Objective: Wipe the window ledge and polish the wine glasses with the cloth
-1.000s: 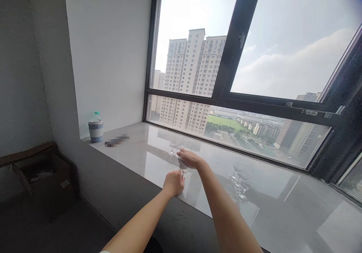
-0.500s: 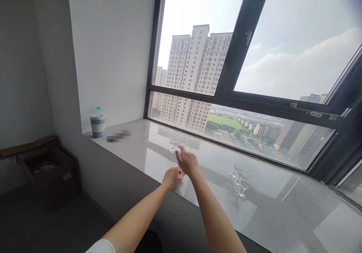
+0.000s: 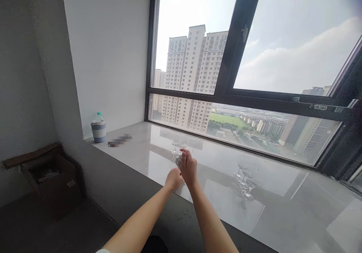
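Note:
A clear wine glass (image 3: 178, 162) stands near the front of the glossy pale windowsill (image 3: 215, 200), between my two hands. My right hand (image 3: 189, 169) wraps its bowl from the right, fingers curled. My left hand (image 3: 174, 179) is closed low against the glass, at its stem or foot, which is hidden. Two more empty wine glasses (image 3: 179, 146) stand just beyond my hands. A cluster of wine glasses (image 3: 244, 179) stands further right on the sill.
A blue-and-white jug with a green cap (image 3: 98, 128) and a small blurred item (image 3: 119, 140) sit at the sill's left end by the white wall. An open cardboard box (image 3: 45, 174) lies on the floor at left. The dark-framed window (image 3: 226, 94) runs behind the sill.
My right hand has drawn back from above the glass and closed around its bowl, next to my left hand. The view has shifted slightly.

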### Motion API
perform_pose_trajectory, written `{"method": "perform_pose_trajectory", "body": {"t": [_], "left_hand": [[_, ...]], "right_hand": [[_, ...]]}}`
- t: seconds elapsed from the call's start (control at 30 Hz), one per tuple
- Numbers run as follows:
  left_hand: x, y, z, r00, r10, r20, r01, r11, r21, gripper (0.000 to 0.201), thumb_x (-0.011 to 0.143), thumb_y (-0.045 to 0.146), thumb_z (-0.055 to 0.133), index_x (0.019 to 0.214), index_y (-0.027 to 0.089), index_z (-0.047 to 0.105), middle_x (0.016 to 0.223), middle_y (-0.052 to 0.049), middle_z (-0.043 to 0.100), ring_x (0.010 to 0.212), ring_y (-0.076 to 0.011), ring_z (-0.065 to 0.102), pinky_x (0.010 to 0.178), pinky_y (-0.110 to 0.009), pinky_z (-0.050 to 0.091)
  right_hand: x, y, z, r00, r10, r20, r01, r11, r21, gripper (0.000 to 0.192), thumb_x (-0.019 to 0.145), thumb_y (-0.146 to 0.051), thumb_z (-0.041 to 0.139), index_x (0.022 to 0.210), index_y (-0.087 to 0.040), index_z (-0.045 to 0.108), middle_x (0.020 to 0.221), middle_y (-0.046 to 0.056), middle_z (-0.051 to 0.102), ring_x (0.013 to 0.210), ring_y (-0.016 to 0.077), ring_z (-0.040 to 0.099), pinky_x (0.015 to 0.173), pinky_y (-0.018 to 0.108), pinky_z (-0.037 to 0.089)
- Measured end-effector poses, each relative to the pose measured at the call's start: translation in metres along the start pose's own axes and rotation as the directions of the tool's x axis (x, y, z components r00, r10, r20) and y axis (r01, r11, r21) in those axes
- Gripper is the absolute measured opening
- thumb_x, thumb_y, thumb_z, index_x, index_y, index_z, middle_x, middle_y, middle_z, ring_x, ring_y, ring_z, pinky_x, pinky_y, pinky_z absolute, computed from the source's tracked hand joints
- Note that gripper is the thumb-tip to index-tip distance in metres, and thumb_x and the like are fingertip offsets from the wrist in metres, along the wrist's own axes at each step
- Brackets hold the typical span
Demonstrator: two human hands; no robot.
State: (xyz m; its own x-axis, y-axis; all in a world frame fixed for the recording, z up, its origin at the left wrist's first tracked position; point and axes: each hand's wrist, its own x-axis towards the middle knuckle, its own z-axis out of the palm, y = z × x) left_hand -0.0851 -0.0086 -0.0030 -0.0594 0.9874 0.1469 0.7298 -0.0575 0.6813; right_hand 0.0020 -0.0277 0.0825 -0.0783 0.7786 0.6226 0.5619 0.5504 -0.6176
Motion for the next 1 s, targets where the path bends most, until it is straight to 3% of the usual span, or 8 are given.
{"method": "perform_pose_trajectory", "body": {"t": [0.17,0.3,0.37,0.47,0.57,0.63,0.83,1.0], "left_hand": [[0.002,0.0,-0.001,0.995,0.105,0.002,-0.103,0.985,-0.136,0.02,0.081,0.027,0.05,0.081,0.02,0.068,0.066,-0.001,0.065,0.064,-0.0145,0.057,0.06,-0.023,0.037],[0.007,0.0,-0.001,0.997,0.023,-0.077,-0.043,0.965,-0.259,0.029,0.086,0.037,0.047,0.08,0.018,0.068,0.071,-0.002,0.068,0.066,-0.0142,0.06,0.063,-0.023,0.041],[0.009,0.0,-0.001,0.994,-0.022,-0.11,-0.013,0.952,-0.307,0.033,0.088,0.039,0.046,0.078,0.017,0.068,0.074,-0.004,0.069,0.066,-0.0142,0.061,0.063,-0.023,0.042],[0.012,-0.001,-0.002,0.991,-0.033,-0.127,-0.012,0.939,-0.342,0.034,0.089,0.04,0.046,0.076,0.016,0.067,0.076,-0.005,0.069,0.066,-0.0141,0.062,0.064,-0.023,0.044],[0.013,-0.002,-0.003,0.987,-0.038,-0.153,-0.017,0.938,-0.345,0.032,0.089,0.039,0.046,0.079,0.017,0.067,0.074,-0.005,0.069,0.069,-0.0148,0.062,0.068,-0.023,0.045],[0.013,-0.003,-0.004,0.985,-0.038,-0.17,-0.021,0.942,-0.334,0.029,0.088,0.037,0.047,0.081,0.017,0.067,0.075,-0.005,0.07,0.074,-0.0159,0.063,0.072,-0.024,0.046],[0.013,-0.001,-0.007,0.979,-0.022,-0.205,-0.038,0.957,-0.286,0.031,0.089,0.033,0.045,0.071,0.018,0.065,0.083,-0.008,0.07,0.091,-0.0197,0.063,0.082,-0.027,0.045],[0.012,-0.003,-0.007,0.973,0.011,-0.231,-0.075,0.96,-0.271,0.035,0.091,0.032,0.039,0.069,0.017,0.062,0.082,-0.007,0.069,0.082,-0.0174,0.063,0.075,-0.025,0.044]], "right_hand": [[0.009,-0.008,-0.008,0.939,0.22,-0.263,-0.191,0.973,0.133,0.069,0.096,-0.052,0.001,0.12,-0.011,0.052,0.071,0.005,0.058,0.06,0.0163,0.052,0.06,0.025,0.039],[0.01,0.009,-0.019,0.872,0.307,-0.381,-0.3,0.951,0.08,0.07,0.095,-0.054,0.004,0.127,-0.01,0.047,0.084,0.013,0.065,0.074,0.021,0.06,0.069,0.028,0.041],[0.002,0.025,-0.015,0.882,0.316,-0.35,-0.33,0.944,0.021,0.069,0.095,-0.056,0.006,0.132,-0.01,0.043,0.084,0.013,0.066,0.077,0.0236,0.062,0.071,0.03,0.041],[-0.017,0.047,0.002,0.937,0.318,-0.146,-0.329,0.942,-0.063,0.069,0.095,-0.057,0.01,0.14,-0.011,0.032,0.086,0.012,0.069,0.081,0.0275,0.064,0.071,0.031,0.041],[-0.031,0.059,0.02,0.935,0.349,0.058,-0.338,0.929,-0.149,0.068,0.096,-0.055,0.009,0.145,-0.009,0.021,0.101,0.016,0.069,0.093,0.0283,0.064,0.074,0.032,0.042],[-0.033,0.061,0.025,0.922,0.366,0.125,-0.34,0.92,-0.194,0.067,0.097,-0.052,0.008,0.147,-0.008,0.015,0.111,0.018,0.066,0.1,0.0278,0.063,0.079,0.032,0.042],[-0.035,0.06,0.021,0.926,0.358,0.12,-0.339,0.928,-0.152,0.061,0.097,-0.049,0.018,0.145,-0.011,0.021,0.112,0.016,0.066,0.105,0.0254,0.061,0.08,0.03,0.042],[-0.045,0.063,0.017,0.965,0.258,0.033,-0.256,0.964,-0.071,0.06,0.096,-0.051,0.025,0.141,-0.013,0.03,0.085,0.008,0.069,0.08,0.0246,0.065,0.069,0.029,0.042]]}}
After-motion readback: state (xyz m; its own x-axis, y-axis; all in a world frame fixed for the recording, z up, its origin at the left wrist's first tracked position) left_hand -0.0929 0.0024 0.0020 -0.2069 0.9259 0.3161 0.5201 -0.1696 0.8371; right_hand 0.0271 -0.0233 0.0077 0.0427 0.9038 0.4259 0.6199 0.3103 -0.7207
